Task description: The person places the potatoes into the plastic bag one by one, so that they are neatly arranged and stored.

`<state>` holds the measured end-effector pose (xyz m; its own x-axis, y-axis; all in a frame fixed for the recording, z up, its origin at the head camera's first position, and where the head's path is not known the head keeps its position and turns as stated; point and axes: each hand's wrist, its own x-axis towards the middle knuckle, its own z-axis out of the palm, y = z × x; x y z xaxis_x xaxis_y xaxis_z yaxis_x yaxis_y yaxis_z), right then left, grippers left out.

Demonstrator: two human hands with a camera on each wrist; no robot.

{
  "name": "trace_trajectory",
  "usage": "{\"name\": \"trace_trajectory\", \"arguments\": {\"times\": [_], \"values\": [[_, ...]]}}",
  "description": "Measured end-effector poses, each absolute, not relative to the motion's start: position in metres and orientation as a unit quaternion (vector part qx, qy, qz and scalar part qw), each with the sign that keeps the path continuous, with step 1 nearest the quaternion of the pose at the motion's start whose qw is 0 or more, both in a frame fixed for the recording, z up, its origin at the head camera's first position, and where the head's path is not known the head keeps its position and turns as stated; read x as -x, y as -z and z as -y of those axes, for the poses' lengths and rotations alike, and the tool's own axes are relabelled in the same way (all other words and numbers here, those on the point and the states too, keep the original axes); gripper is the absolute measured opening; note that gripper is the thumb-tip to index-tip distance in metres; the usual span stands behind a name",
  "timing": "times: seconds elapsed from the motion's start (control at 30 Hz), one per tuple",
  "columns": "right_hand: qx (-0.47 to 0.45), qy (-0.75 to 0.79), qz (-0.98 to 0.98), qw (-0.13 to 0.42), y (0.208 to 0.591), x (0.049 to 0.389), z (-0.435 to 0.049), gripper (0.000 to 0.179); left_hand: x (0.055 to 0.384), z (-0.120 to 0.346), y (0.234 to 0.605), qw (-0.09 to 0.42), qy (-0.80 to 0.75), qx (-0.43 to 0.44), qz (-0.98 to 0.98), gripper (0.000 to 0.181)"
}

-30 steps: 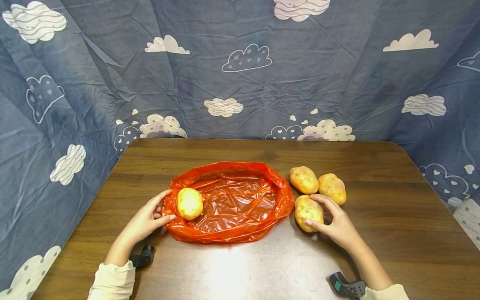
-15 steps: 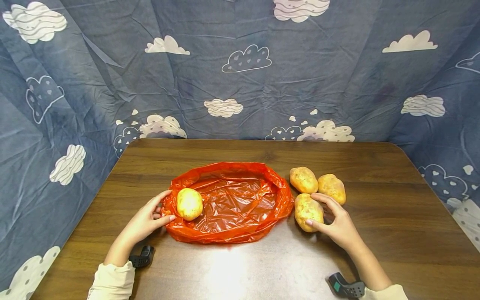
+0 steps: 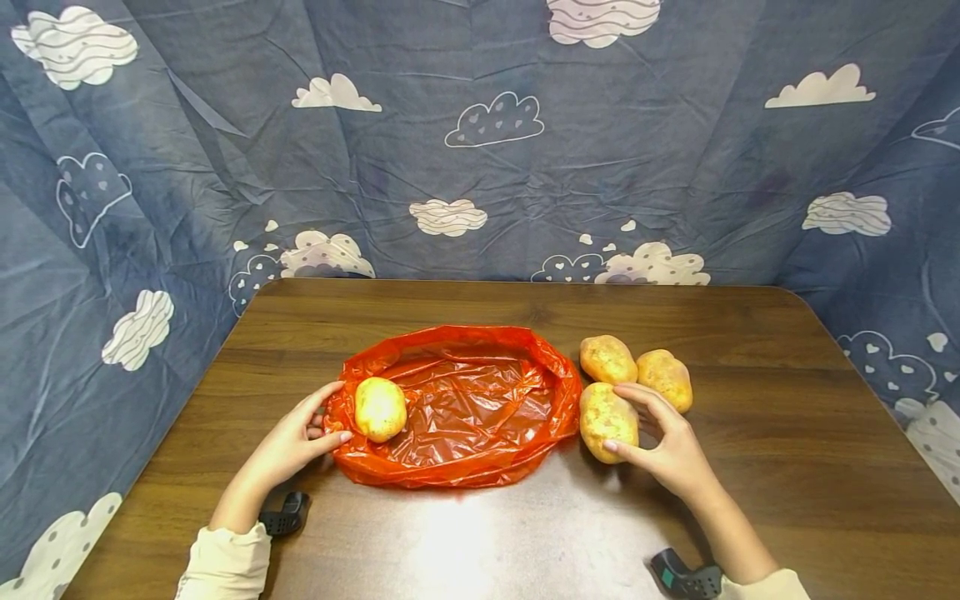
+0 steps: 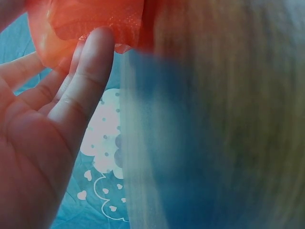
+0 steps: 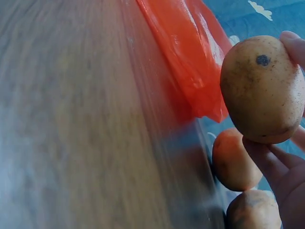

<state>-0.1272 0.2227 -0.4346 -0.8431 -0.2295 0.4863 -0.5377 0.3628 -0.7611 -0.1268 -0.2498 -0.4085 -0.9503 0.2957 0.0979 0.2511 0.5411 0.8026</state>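
Note:
A red plastic bag (image 3: 465,475) lies spread with its mouth wide on the table. Inside it, at the left end, is one potato (image 3: 380,409). My left hand (image 3: 292,433) grips the bag's left side between thumb and fingers; in the left wrist view, its fingers (image 4: 90,71) lie against the red film. At the bag's right end my right hand (image 3: 671,446) holds a second potato (image 3: 606,421) by thumb and fingertips. That potato (image 5: 262,90) shows a dark spot in the right wrist view. Two more potatoes, one nearer the bag (image 3: 607,358) and another potato (image 3: 664,379), lie just behind it.
The brown wooden table (image 3: 765,417) has rounded far corners. Behind it hangs a dark blue cloth (image 3: 495,183) with white clouds. Each wrist wears a black camera band, the left band (image 3: 285,514) and the right band (image 3: 684,575).
My right hand has shifted slightly left with its potato, toward the bag's right rim. The left hand, the bag and the other potatoes stay in place.

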Motion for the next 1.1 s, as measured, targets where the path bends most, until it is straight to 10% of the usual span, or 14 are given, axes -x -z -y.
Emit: {"name": "trace_trajectory", "arguments": {"times": [1.1], "values": [[-0.272, -0.528, 0.795, 0.124, 0.394, 0.141, -0.158, 0.062, 0.129, 0.253, 0.414, 0.024, -0.440, -0.147, -0.886, 0.067]]}}
